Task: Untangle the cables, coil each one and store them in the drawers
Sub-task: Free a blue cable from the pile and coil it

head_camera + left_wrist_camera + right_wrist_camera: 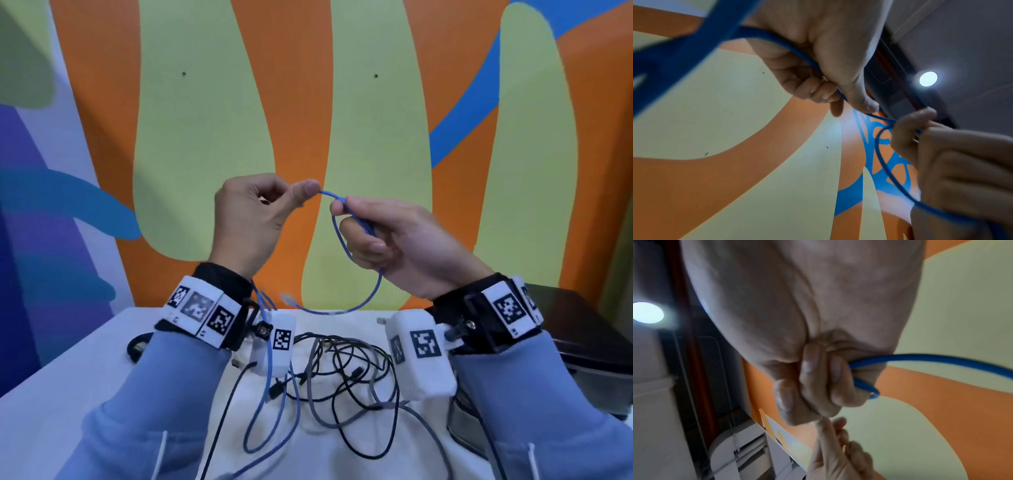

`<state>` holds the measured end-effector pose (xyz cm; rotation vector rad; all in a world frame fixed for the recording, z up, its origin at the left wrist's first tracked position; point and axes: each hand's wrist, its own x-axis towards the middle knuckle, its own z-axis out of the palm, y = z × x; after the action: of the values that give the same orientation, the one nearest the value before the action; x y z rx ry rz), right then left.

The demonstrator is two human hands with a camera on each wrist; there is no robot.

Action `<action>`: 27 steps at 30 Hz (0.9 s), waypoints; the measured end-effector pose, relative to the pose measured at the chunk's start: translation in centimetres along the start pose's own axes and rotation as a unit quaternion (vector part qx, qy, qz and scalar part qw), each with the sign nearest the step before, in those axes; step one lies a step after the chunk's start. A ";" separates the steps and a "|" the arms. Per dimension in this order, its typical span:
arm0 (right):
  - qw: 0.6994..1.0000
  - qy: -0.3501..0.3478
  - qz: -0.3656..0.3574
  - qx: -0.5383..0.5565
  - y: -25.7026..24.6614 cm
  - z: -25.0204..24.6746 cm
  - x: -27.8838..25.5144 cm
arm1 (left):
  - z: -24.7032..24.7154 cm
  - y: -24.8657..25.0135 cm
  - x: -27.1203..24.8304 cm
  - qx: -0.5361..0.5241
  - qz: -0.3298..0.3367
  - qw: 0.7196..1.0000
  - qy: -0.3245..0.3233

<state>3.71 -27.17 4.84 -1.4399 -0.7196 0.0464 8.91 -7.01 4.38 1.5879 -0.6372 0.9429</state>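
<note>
Both hands hold one blue cable up in the air, above the table and in front of the painted wall. The right hand has its fingers curled tight around the cable, with a small loop of it tucked in the fist, and the right wrist view shows the blue cable coming out from between the bent fingers. The left hand pinches the same cable between thumb and finger, and the two hands are very close, almost touching. In the left wrist view the cable runs across the left palm and goes over to the right hand. From the right hand the blue cable hangs down in a big curve, and its clear plug sticks out just above the back edge of the table. More of the blue cable drops from under the left wrist down onto the white table. On the table, right below the hands, lies a messy pile of black and grey cables, all crossed over each other. A dark box sits at the right side of the table. Both wrists wear bands with black and white square marks, and the sleeves are light blue
</note>
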 end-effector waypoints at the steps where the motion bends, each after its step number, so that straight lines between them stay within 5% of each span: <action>1: 1.000 0.007 -0.008 0.024 0.1 0.0 0.1 | 0.5 -0.2 -0.2 0.026 -0.016 0.999 -0.020; 4: 0.989 0.043 -0.038 0.138 0.3 0.3 0.8 | 2.2 -0.8 -0.7 0.117 -0.061 0.984 -0.118; 7: 0.956 0.100 -0.097 0.259 0.7 0.3 1.3 | 3.6 -0.1 -1.6 0.147 -0.130 0.936 -0.292; 9: 0.945 0.133 -0.141 0.262 1.2 0.2 1.6 | 3.8 1.2 -2.2 0.145 -0.137 0.907 -0.370; 12: 0.951 0.212 -0.176 0.139 2.0 1.1 2.3 | 3.0 3.2 -2.1 0.112 -0.126 0.901 -0.400; 15: 0.941 0.275 -0.172 -0.092 2.1 2.3 2.4 | 2.2 3.9 -1.8 0.067 -0.137 0.914 -0.376; 18: 0.878 0.317 -0.190 -0.305 2.4 2.1 2.2 | 1.7 4.6 -1.6 -0.027 -0.170 0.932 -0.318; 23: 0.814 0.292 -0.113 -0.489 3.0 0.7 2.2 | 0.3 4.7 -0.2 -0.173 -0.237 0.941 -0.168; 27: 0.846 0.232 0.033 -0.480 2.3 -1.3 1.2 | -3.3 3.2 1.5 -0.330 -0.237 0.913 -0.030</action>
<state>6.13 -27.39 3.32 -2.3127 -0.2595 -0.6820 6.30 -4.40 7.56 1.0793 -0.5027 0.2628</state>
